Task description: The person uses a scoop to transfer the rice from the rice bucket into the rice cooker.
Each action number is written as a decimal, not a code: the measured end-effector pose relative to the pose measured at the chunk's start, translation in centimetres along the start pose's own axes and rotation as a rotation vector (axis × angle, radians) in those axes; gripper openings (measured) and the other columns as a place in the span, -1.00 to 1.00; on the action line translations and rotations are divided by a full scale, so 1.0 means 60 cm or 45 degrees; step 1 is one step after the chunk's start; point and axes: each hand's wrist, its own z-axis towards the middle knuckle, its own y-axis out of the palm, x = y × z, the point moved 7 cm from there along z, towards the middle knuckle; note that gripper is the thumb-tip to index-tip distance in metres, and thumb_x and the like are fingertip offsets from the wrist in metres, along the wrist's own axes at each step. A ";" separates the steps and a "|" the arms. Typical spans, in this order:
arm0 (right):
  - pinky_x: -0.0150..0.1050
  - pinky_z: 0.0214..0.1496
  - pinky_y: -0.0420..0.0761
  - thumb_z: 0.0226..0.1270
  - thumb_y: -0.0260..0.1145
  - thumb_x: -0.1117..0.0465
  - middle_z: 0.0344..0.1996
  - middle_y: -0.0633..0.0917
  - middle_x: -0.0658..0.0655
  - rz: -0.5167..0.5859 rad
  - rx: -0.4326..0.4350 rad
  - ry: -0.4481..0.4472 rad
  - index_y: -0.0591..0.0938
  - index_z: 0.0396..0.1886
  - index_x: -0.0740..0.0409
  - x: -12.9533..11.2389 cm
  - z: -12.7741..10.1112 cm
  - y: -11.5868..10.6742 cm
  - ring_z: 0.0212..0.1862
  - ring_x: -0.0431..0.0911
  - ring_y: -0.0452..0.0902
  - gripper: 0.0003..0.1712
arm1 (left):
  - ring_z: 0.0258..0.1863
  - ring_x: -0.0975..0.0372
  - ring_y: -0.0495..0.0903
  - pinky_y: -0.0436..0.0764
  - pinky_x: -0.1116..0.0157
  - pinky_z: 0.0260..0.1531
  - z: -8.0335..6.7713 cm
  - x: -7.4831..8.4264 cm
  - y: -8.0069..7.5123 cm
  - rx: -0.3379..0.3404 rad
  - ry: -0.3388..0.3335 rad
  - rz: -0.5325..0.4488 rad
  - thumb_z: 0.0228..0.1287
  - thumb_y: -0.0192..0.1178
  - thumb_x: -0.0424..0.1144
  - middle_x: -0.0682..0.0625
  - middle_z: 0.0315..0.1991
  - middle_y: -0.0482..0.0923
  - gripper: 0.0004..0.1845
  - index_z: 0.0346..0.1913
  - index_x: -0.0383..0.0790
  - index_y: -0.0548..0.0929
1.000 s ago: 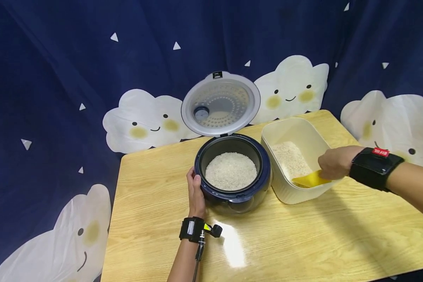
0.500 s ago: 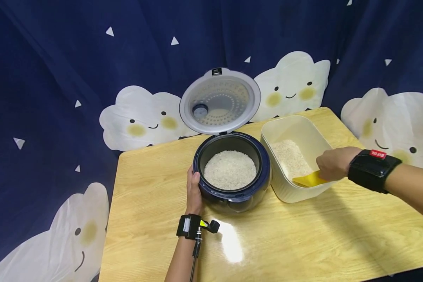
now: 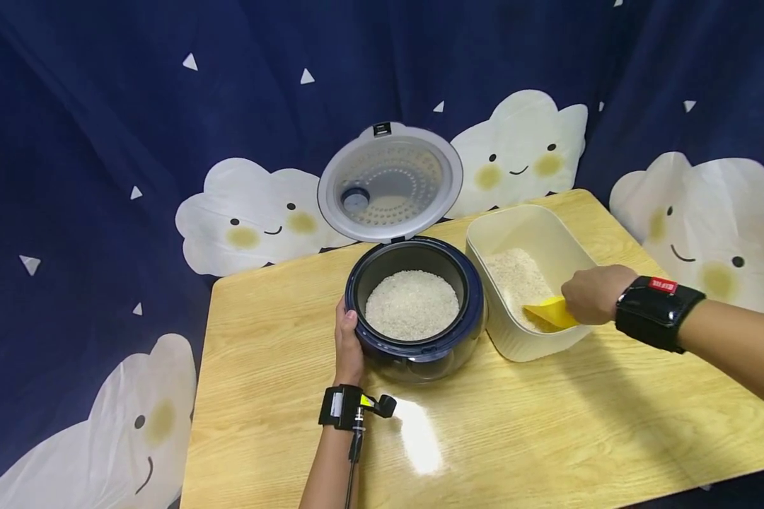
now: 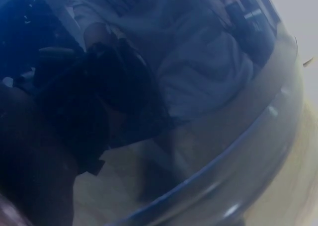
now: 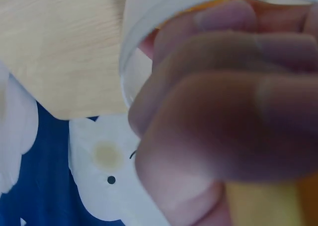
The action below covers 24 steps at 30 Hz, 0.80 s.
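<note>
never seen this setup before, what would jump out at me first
The open rice cooker at the table's centre, its pot full of white rice and its lid standing up behind. The left hand rests against its left side. Right of it, the right hand holds a yellow scoop inside a cream tub that also holds rice.

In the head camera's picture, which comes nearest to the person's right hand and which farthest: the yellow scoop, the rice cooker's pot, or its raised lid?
From the right hand:
1. Yellow scoop, held in that hand, inside the cream bin.
2. Rice cooker's pot, to the hand's left.
3. Raised lid, behind the pot, farthest.
</note>
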 end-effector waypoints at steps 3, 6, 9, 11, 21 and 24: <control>-0.27 -0.50 0.35 0.20 0.27 0.32 -0.66 0.48 0.00 -0.015 0.043 0.022 0.56 -0.56 0.09 -0.002 0.009 -0.003 -0.59 -0.10 0.41 -0.84 | 0.47 0.07 0.30 0.17 0.11 0.50 -0.001 -0.001 -0.001 0.007 -0.008 -0.006 0.35 -0.17 0.07 -0.04 0.53 0.31 -0.31 0.55 0.11 0.28; -0.25 -0.50 0.35 0.18 0.29 0.35 -0.66 0.48 0.01 -0.018 0.077 0.040 0.57 -0.58 0.10 -0.002 0.017 -0.002 -0.58 -0.08 0.41 -0.83 | 0.48 0.06 0.30 0.16 0.10 0.51 -0.002 -0.001 0.000 0.008 -0.010 0.005 0.35 -0.18 0.09 -0.04 0.54 0.31 -0.30 0.56 0.11 0.28; -0.22 -0.51 0.38 0.17 0.31 0.35 -0.65 0.48 0.02 -0.022 0.108 0.059 0.57 -0.60 0.11 0.000 0.024 0.003 -0.57 -0.07 0.40 -0.81 | 0.49 0.06 0.29 0.14 0.07 0.52 -0.002 -0.001 0.000 0.012 -0.011 0.022 0.35 -0.18 0.10 -0.03 0.54 0.30 -0.30 0.56 0.12 0.27; -0.21 -0.52 0.39 0.15 0.31 0.36 -0.66 0.47 0.01 -0.021 0.134 0.062 0.55 -0.63 0.10 0.000 0.026 0.006 -0.58 -0.07 0.39 -0.79 | 0.50 0.06 0.29 0.14 0.06 0.53 -0.002 0.000 0.000 0.016 -0.007 0.026 0.35 -0.18 0.10 -0.02 0.55 0.29 -0.30 0.56 0.14 0.27; -0.23 -0.48 0.38 0.37 0.29 0.19 -0.67 0.45 0.01 0.018 0.200 0.035 0.54 -0.60 0.14 0.007 0.041 0.008 -0.59 -0.09 0.37 -0.69 | 0.50 0.07 0.29 0.13 0.05 0.53 0.001 -0.001 0.000 0.016 0.032 0.018 0.36 -0.17 0.12 -0.01 0.53 0.32 -0.31 0.55 0.12 0.29; -0.25 -0.48 0.38 0.40 0.28 0.18 -0.68 0.46 0.02 0.033 0.191 0.045 0.56 -0.58 0.15 0.011 0.047 0.012 -0.60 -0.09 0.39 -0.69 | 0.49 0.08 0.30 0.14 0.05 0.53 0.000 -0.004 -0.001 0.027 0.023 0.005 0.36 -0.17 0.11 0.01 0.53 0.33 -0.32 0.54 0.14 0.30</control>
